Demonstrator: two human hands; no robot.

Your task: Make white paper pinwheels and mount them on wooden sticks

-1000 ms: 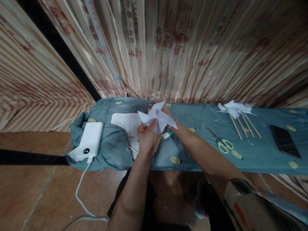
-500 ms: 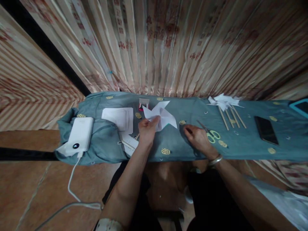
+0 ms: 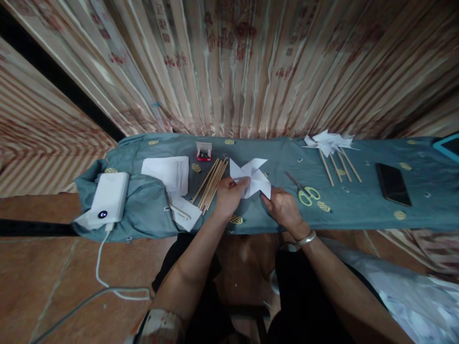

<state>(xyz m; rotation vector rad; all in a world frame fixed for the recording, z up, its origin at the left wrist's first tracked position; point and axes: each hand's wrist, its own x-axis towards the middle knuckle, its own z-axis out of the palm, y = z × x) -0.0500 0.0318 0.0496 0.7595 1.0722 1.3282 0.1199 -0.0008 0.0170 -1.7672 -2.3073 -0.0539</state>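
A white paper pinwheel (image 3: 256, 179) is raised over the cloth-covered table in front of me. My left hand (image 3: 230, 193) pinches it at the centre, thumb on top of the folded paper. At its lower right blade is my right hand (image 3: 283, 208), fingers curled closed around the blade's tip; whether they also hold something small is hidden. Just left of my left hand lies a bundle of thin wooden sticks (image 3: 212, 186). Behind them stands a small open red box (image 3: 204, 153) with small dark pieces inside. Green-handled scissors (image 3: 304, 192) lie right of my right hand.
Stacked white paper sheets (image 3: 165, 172) and a loose sheet (image 3: 186, 215) with a pen-like object lie left. Further left is a white power bank (image 3: 110, 198) with a cable. Finished pinwheels on sticks (image 3: 330, 143), a black phone (image 3: 393, 184) and a blue-edged device (image 3: 448, 145) lie right.
My right hand has come from beside the scissors to the pinwheel's lower right blade. The view has shifted, and the stick bundle beside my left hand now shows more fully.
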